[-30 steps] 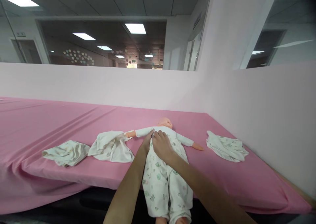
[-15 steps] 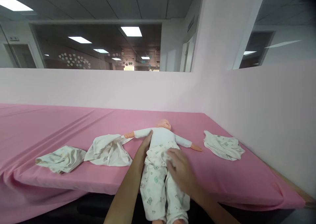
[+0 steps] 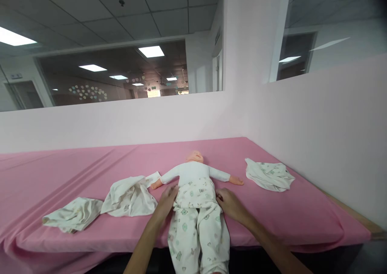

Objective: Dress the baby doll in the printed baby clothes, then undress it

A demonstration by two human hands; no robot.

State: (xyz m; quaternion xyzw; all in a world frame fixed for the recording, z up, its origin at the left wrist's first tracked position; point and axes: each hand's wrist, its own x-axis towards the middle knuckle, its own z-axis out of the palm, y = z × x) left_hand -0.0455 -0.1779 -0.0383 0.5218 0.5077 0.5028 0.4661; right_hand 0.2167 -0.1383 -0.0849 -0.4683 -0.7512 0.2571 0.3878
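A baby doll (image 3: 193,171) in a white long-sleeved top lies on its back with arms spread. Its white printed trousers (image 3: 184,225) have a wide waist panel reaching up over the belly, and the legs hang over the bed's front edge. At the left side of the waist, my left hand (image 3: 167,200) has its fingers closed on the trouser cloth. On the opposite side, my right hand (image 3: 229,202) pinches the cloth at the hip. Fingertips of both hands are partly hidden against the fabric.
The doll rests on a bed with a pink sheet (image 3: 290,221). Left of it lie a crumpled white garment (image 3: 130,197) and a folded printed cloth (image 3: 74,214). Another printed cloth (image 3: 269,175) lies to the right. White walls (image 3: 121,123) with windows border the bed behind and at right.
My right hand has moved from the front of the waist to its right side. My left hand has slid down from the chest to the waist. The waist panel lies smoother; the view has tilted.
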